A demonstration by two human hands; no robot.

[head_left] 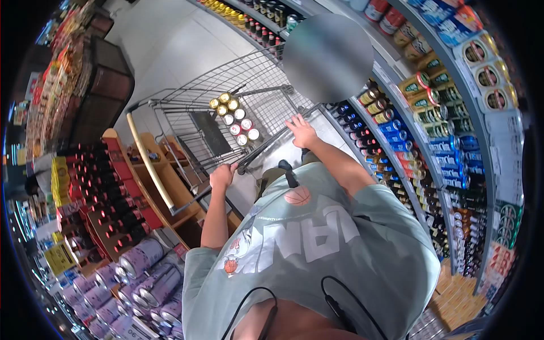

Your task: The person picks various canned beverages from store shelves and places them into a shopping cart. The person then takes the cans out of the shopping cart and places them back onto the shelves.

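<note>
A metal wire shopping cart [262, 110] stands in front of me, turned sideways, with its pale handle bar [148, 161] off to the left. In it several cans [234, 118] stand grouped, some with gold tops and others with white or red-and-white tops. My left hand [222, 175] is closed around the cart's near side rail, thumb up. Over the far right part of the near rim, my right hand [301, 131] has its fingers stretched and spread. It holds nothing; whether it touches the rim I cannot tell.
Shelves of cans and bottles [447, 153] curve along my right. Dark bottles with red caps [113, 209] and large lilac cans [141, 277] are stacked at left, beside a wooden stand [184, 221]. Tiled floor [153, 42] runs ahead. A round blur hides one spot.
</note>
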